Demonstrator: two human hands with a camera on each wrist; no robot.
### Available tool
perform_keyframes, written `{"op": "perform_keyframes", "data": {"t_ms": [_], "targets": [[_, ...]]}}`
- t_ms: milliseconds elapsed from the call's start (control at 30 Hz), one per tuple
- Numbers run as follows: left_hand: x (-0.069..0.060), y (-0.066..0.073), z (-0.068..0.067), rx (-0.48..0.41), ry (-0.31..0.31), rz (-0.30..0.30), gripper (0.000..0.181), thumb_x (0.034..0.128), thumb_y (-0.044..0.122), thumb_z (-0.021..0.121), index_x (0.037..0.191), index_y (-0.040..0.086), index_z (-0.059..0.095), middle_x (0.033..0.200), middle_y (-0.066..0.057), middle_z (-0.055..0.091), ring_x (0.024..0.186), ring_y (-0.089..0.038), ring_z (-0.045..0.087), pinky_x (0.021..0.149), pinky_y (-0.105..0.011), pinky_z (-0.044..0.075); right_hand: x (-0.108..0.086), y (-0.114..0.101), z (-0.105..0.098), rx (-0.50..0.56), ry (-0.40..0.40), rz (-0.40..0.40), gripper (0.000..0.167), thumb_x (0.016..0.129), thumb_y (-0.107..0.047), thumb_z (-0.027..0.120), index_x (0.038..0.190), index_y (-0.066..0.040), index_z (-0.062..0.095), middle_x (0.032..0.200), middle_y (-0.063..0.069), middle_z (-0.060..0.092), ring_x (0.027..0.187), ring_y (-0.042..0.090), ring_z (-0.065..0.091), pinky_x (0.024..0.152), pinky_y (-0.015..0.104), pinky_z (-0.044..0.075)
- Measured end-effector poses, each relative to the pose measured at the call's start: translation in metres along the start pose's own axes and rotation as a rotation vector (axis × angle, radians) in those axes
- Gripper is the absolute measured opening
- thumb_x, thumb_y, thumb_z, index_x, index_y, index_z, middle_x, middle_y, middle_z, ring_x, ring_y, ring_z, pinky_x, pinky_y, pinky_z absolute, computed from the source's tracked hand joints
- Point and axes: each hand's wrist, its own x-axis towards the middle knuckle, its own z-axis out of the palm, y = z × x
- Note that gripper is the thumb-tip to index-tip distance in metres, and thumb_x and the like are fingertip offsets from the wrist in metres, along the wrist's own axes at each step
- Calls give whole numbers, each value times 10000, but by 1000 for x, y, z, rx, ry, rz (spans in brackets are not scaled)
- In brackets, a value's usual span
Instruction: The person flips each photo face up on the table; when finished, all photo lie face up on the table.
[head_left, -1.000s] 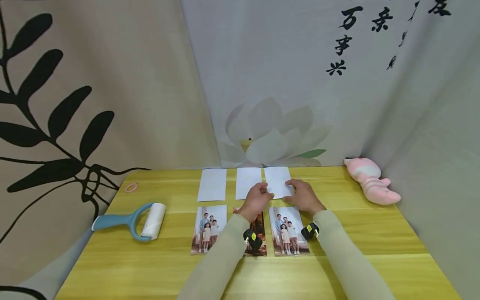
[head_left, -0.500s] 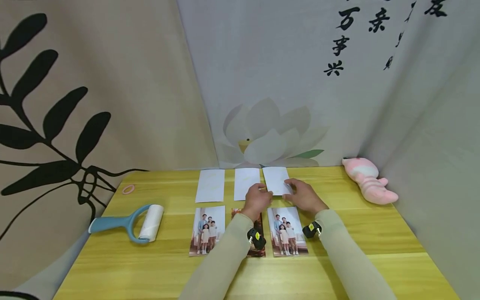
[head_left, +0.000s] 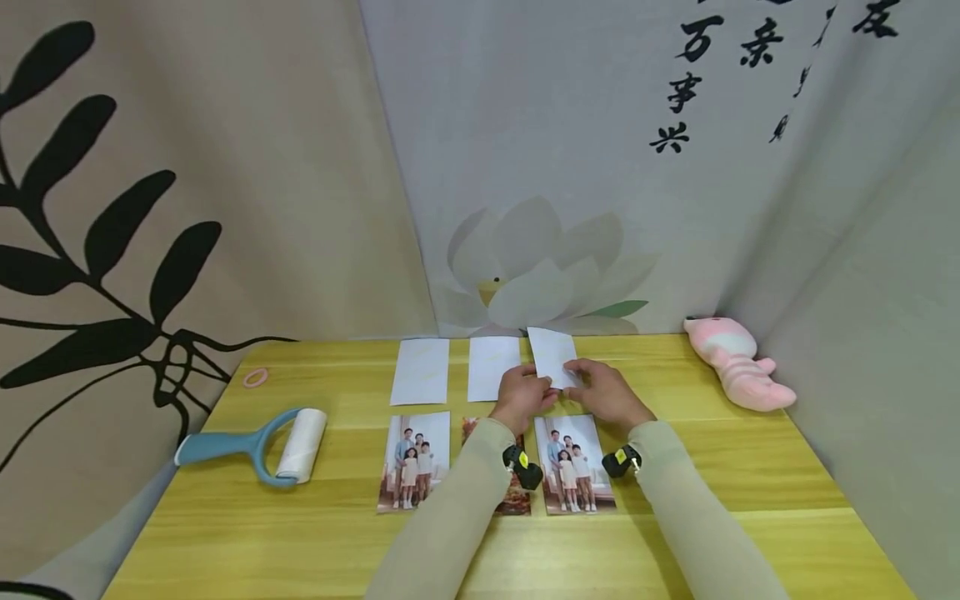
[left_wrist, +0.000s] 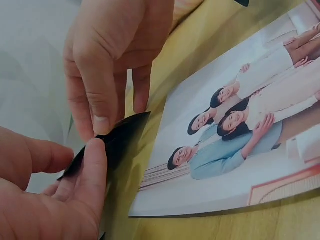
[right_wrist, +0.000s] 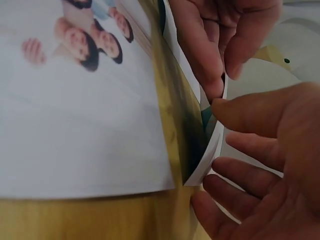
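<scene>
A photo card (head_left: 551, 350), white on the back, is tilted up off the table at the end of the far row. My left hand (head_left: 522, 394) pinches its lower edge between thumb and fingers. At its right side my right hand (head_left: 609, 395) grips it, thumb on the near edge and fingers behind. The left wrist view shows the card's dark glossy face (left_wrist: 125, 135); its picture cannot be made out. Just in front lies a family photo (head_left: 575, 462), face up. Another family photo (head_left: 414, 461) and a reddish-brown photo (head_left: 517, 500), partly hidden by my left forearm, lie beside it.
Two white-backed cards (head_left: 420, 371) lie flat along the table's far edge. To the left are a blue-handled lint roller (head_left: 251, 446) and a pink ring (head_left: 256, 377). A pink plush toy (head_left: 738, 367) sits at the far right, near the curtain (head_left: 862, 333).
The card, flat one second ago, has been lifted and tilted up by its near edge. My left hand has shifted slightly right along it; the right hand stays about in place.
</scene>
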Motion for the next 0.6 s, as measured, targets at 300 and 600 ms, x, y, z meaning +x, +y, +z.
{"op": "perform_keyframes", "data": {"t_ms": [300, 600], "targets": [[-7, 3, -7, -54, -68, 22, 511, 1035, 60, 620, 1536, 49, 518, 1204, -180, 737, 891, -163, 739, 801, -297, 643, -7, -12, 2, 81, -12, -32, 465, 1036, -241, 664, 1466, -75, 607, 1524, 182, 587, 1444, 430, 512, 1155, 632, 443], [-18, 7, -15, 24, -121, 123, 507, 1049, 143, 630, 1550, 154, 550, 1414, -106, 686, 1071, -220, 738, 933, -465, 631, -16, -30, 8, 226, 2, -17, 430, 1108, -329, 544, 1483, -125, 594, 1489, 138, 617, 1265, 359, 657, 1047, 545, 556]]}}
